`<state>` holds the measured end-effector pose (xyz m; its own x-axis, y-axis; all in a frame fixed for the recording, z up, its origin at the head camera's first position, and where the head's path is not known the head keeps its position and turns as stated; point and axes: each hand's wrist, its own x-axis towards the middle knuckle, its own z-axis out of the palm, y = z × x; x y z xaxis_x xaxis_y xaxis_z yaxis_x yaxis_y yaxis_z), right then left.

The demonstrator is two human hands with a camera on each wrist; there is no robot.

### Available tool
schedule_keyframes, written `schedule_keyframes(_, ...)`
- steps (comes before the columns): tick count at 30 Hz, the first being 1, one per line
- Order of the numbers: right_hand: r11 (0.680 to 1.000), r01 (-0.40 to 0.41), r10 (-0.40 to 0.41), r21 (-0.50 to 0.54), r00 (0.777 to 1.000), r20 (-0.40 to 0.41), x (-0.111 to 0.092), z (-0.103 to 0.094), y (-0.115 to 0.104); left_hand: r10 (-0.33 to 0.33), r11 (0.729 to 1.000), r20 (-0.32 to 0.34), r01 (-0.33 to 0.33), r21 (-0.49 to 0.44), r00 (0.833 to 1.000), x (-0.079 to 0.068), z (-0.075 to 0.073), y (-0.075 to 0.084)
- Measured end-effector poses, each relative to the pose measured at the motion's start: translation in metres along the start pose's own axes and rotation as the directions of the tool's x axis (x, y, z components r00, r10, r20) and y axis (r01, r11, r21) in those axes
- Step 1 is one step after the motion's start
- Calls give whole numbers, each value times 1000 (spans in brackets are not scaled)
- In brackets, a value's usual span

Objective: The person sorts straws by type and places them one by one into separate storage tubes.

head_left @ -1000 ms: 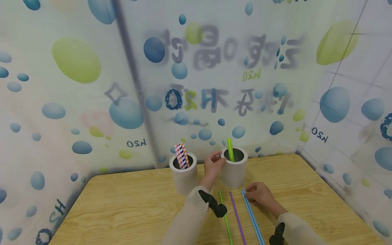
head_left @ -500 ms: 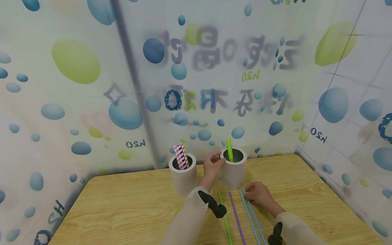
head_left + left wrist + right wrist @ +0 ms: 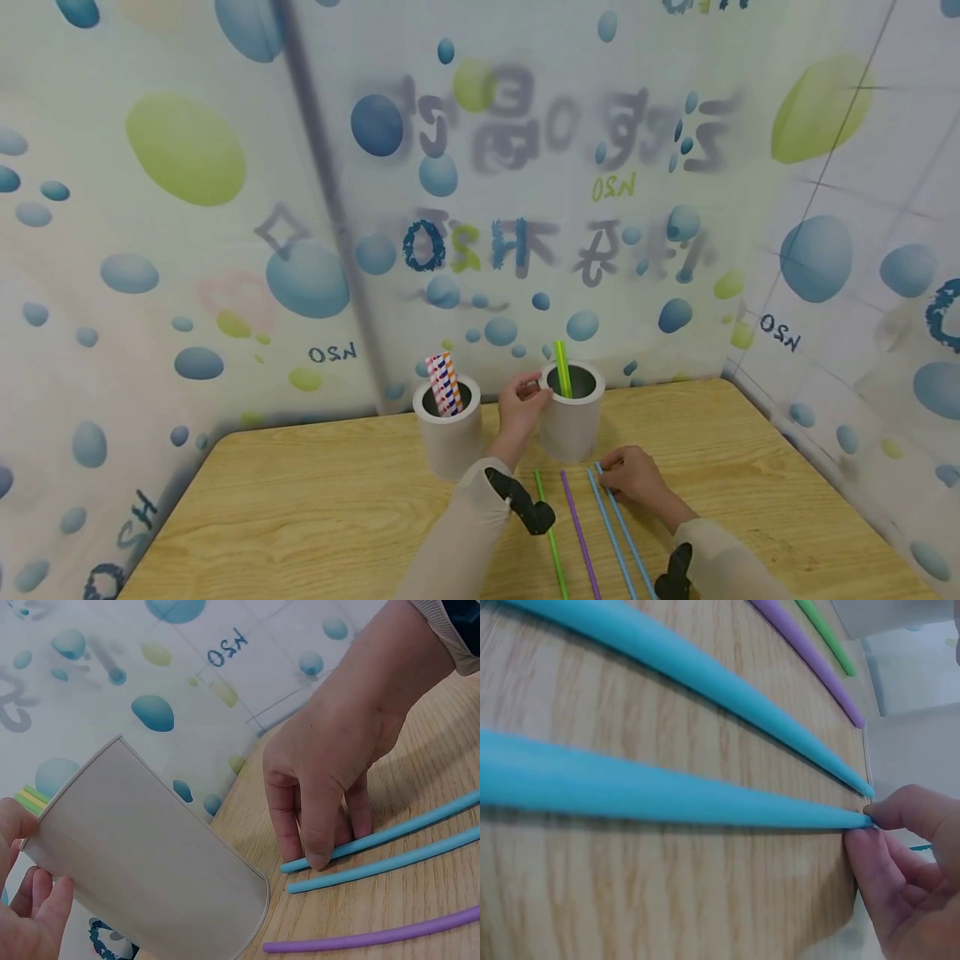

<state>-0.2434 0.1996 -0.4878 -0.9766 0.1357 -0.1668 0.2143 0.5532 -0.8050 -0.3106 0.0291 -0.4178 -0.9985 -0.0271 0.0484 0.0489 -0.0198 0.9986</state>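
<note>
My left hand (image 3: 521, 410) holds the rim of the right-hand pale cup (image 3: 572, 433), which contains green-yellow straws (image 3: 563, 368). On the table in front of that cup, my right hand (image 3: 636, 477) pinches the far end of a light blue straw (image 3: 667, 799) between thumb and finger. A second blue straw (image 3: 390, 860) lies just left of it, slightly apart. Farther left are a purple straw (image 3: 581, 533) and a green straw (image 3: 557, 558). In the head view, the near ends of these straws run out of frame.
Another pale cup (image 3: 452, 446) stands to the left, with patterned straws (image 3: 445, 385) leaning in it. The wooden table (image 3: 315, 508) ends at a printed curtain (image 3: 187, 317) behind and at the right. Dark straps sit on both sleeves.
The two blue straws lay side by side a second ago; now a narrow gap separates them. The left hand stays on the cup, and the right hand has barely shifted.
</note>
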Motion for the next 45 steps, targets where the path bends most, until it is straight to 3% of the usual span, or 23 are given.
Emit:
schedule_keyframes(8, 999, -3, 2, 40, 999, 38, 6, -3, 4, 3, 1000, -10, -3, 10, 1000, 1, 0, -2)
schedule_keyframes(14, 994, -8, 8, 109, 1000, 7, 13, -13, 1, -3, 1000, -4, 3, 6, 1000, 1, 0, 0)
schedule_keyframes(26, 969, 137, -136, 204, 990, -19, 25, -41, -25, -13, 1000, -2, 13, 1, 1000, 4, 1, -3)
schedule_keyframes(37, 938, 296, -270, 181, 951, -152, 33, -63, -59, -10, 1000, 9, 10, -4, 1000, 1, 0, 0)
schedule_keyframes(45, 934, 325, -295, 145, 935, -197, 38, -79, -84, -17, 1000, 21, 17, -2, 1000, 2, -1, -1)
